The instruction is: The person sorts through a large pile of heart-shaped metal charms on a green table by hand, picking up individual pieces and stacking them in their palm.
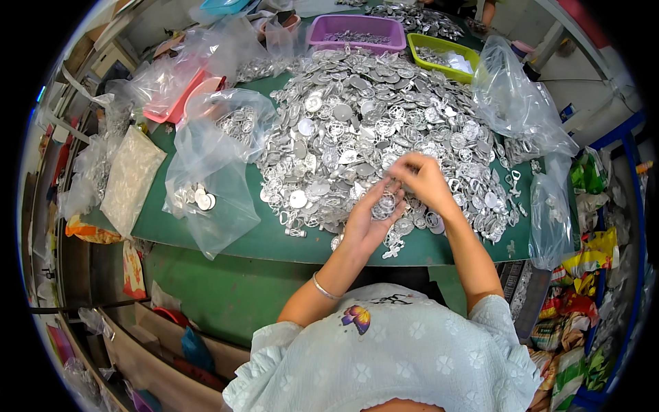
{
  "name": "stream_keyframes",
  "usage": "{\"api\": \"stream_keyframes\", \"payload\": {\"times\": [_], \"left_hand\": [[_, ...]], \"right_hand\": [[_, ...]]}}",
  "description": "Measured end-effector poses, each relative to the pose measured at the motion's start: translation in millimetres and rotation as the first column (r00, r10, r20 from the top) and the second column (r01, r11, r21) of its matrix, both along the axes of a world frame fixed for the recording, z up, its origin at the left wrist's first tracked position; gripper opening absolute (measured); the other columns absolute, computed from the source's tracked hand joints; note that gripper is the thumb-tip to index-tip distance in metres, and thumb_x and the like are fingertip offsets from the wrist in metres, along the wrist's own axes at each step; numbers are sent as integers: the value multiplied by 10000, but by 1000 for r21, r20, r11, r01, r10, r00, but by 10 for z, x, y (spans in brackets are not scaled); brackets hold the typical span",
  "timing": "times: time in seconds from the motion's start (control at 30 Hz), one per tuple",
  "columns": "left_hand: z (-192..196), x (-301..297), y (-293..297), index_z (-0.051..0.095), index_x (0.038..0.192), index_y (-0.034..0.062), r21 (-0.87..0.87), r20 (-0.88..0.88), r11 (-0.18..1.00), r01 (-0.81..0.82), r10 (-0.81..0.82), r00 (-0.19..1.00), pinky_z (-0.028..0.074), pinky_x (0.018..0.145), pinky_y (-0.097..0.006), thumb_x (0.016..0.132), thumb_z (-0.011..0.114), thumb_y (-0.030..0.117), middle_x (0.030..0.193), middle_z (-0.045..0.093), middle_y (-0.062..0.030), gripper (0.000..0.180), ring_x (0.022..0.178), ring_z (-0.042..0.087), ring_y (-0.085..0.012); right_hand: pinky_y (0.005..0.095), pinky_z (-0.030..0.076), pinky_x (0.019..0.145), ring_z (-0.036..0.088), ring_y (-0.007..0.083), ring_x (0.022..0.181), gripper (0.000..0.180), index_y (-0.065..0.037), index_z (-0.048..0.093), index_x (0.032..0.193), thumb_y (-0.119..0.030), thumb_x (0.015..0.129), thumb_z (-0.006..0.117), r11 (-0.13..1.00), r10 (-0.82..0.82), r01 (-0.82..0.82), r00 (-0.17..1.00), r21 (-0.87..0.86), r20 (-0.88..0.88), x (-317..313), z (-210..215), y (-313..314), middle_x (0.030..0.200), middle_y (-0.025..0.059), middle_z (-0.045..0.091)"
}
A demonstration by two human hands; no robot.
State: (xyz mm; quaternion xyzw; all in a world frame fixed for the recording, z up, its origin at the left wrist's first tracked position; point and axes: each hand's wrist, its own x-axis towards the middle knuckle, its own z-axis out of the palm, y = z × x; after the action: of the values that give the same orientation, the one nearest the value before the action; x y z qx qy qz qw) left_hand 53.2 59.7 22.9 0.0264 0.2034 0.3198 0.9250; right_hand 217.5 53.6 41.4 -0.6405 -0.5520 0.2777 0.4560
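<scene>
A large heap of silver-coloured metal pieces (329, 110) covers the middle of the green table (240, 237); round medallions, openwork discs and flat blanks show in it. At the heap's near edge my left hand (365, 223) is turned palm up and cupped, holding a round openwork metal medallion (384, 205) against its fingers. My right hand (427, 181) is just above and to the right, its fingers drawn together close to the left fingertips. Whatever lies between the right fingertips is too small and blurred to name. A small cross-shaped piece (392, 246) lies below my hands.
Left of the heap lies an open clear plastic bag (230, 226) with several round pieces inside. Purple (395, 47) and yellow-green (414, 49) tubs stand behind the heap. More clear bags (551, 226) hang over the right edge. A person's arm (488, 12) shows at the far side.
</scene>
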Motion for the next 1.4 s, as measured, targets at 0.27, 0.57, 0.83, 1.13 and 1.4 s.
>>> {"api": "stream_keyframes", "payload": {"times": [0.27, 0.57, 0.83, 1.13, 1.4], "left_hand": [[-72, 73, 34, 414, 1266, 26, 37, 87, 998, 53, -56, 995, 457, 851, -313, 886, 542, 101, 1085, 509, -92, 408, 975, 506, -192], [136, 148, 101, 419, 1237, 18, -4, 26, 997, -78, 78, 997, 367, 1026, -463, 920, 512, 215, 1184, 496, -128, 385, 1138, 470, -288], [-121, 137, 80, 445, 1224, 20, 67, 127, 995, 77, -85, 988, 473, 864, -347, 901, 528, 145, 979, 488, -73, 356, 904, 508, -192], [1, 109, 52, 413, 1276, 4, 98, 38, 994, 45, -49, 998, 468, 883, -344, 874, 530, 77, 1051, 505, -88, 425, 928, 520, -191], [98, 142, 30, 408, 1274, 6, 51, 29, 999, 14, -16, 999, 432, 971, -406, 882, 544, 109, 1153, 498, -119, 427, 1117, 491, -246]], "right_hand": [[381, 403, 717, 535, 278, 804, 224, 1, 644, 814, -191, 722, 715, 917, -397, 290, 603, 274, 691, 235, -7, 385, 806, 116, 621], [245, 425, 568, 523, 79, 608, 114, 6, 637, 787, -90, 749, 687, 990, 125, -127, 991, -54, -47, 180, 251, 111, 662, 14, 600], [396, 361, 753, 533, 279, 824, 283, -23, 662, 767, -307, 780, 660, 920, -374, 294, 454, 260, 809, 338, -53, 527, 773, 123, 607], [360, 363, 739, 552, 262, 707, 99, -56, 654, 779, -152, 758, 660, 860, -499, 274, 620, 429, 605, 411, -28, 394, 701, 94, 630], [257, 429, 591, 550, 138, 617, 140, 21, 635, 797, -116, 798, 609, 979, -197, 203, 966, 19, -169, 385, 155, 44, 696, 98, 608]]}}
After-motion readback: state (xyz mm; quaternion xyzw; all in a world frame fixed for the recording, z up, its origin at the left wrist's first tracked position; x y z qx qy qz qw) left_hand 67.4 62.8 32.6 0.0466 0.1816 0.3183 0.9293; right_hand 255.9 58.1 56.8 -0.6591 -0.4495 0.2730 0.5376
